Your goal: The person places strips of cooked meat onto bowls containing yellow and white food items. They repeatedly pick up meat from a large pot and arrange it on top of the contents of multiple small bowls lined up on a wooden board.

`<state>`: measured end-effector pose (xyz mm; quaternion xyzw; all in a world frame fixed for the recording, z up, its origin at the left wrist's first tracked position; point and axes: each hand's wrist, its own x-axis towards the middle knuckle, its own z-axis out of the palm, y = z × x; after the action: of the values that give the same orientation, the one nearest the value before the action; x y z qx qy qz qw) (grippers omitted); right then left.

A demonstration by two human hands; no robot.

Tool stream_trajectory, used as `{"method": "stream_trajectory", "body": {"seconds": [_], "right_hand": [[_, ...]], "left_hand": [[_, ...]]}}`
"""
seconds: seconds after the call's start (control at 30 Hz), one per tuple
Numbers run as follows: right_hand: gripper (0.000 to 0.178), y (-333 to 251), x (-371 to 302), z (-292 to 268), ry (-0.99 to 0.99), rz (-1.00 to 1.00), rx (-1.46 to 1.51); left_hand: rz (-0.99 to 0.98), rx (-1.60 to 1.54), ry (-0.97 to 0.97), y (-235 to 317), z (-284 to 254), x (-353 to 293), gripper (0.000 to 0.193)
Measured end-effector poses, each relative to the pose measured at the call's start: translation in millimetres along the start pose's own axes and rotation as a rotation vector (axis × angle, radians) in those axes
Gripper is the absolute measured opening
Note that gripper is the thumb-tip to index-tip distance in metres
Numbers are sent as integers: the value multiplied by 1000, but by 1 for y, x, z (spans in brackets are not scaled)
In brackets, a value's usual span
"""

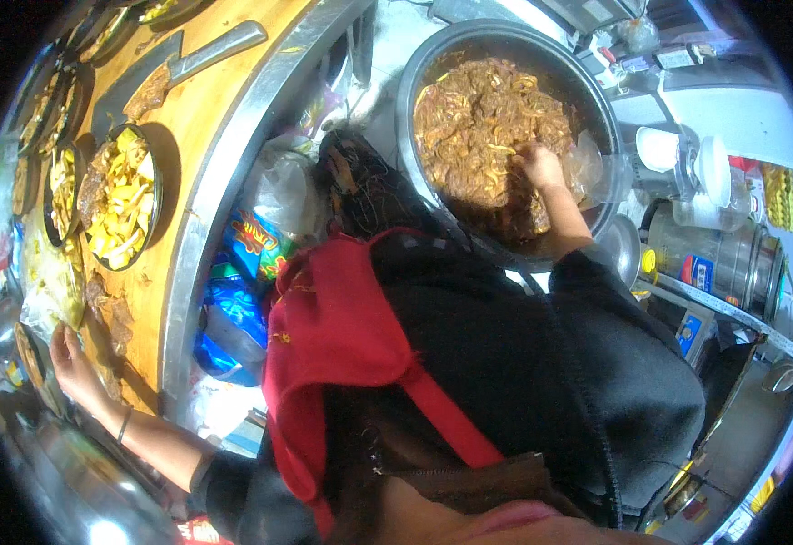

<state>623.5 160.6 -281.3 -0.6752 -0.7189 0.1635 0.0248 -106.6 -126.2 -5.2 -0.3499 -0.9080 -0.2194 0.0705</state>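
My right hand (540,168) reaches into a big dark round tub (407,118) on the right. Its fingers are drawn together and dig into brown, sauce-coated sliced meat (478,113) with pale strips mixed in. Far to the left, my left hand (76,368) lies low at the counter's far side, its fingers stretched out. It is beside a round dish rim (34,356) and near a clear plastic bag (54,295) with yellowish contents; whether it touches either is unclear. A dark bowl (124,198) of yellow cut pieces and some brown meat sits farther along the counter.
A wide-bladed cleaver (205,56) lies on the wooden counter (198,118), with meat scraps (116,313) nearer me. More filled bowls (63,191) line its left side. Blue packages (237,304) sit below its metal edge. Right of the tub stand white containers (713,173) and a large clear jar (705,250).
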Motion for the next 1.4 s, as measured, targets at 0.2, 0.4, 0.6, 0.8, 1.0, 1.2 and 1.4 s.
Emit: {"method": "stream_trajectory", "body": {"seconds": [0.2,0.4,0.6,0.8,1.0,1.2,1.4], "right_hand": [[23,-20,19,2,-78,208,450],[18,-63,32,-81,-350,102,1425],[45,-221,31,-164,-609,-372,1439],[36,-413,12,-231,-779,-877,1043],[26,-531,-13,-220,-858,-1136,851],[17,-545,-15,-178,-894,-969,948],[17,-538,-15,-176,-716,-1004,828]], "left_hand": [[-11,-270,74,2,-13,-1,33],[53,-452,97,36,-15,-9,32],[11,-809,-90,131,2,-23,19],[400,-1249,-323,225,7,-25,29],[152,-1262,-492,202,-5,3,41],[276,-1004,-438,177,22,-1,36],[282,-898,-384,158,36,7,26]]}}
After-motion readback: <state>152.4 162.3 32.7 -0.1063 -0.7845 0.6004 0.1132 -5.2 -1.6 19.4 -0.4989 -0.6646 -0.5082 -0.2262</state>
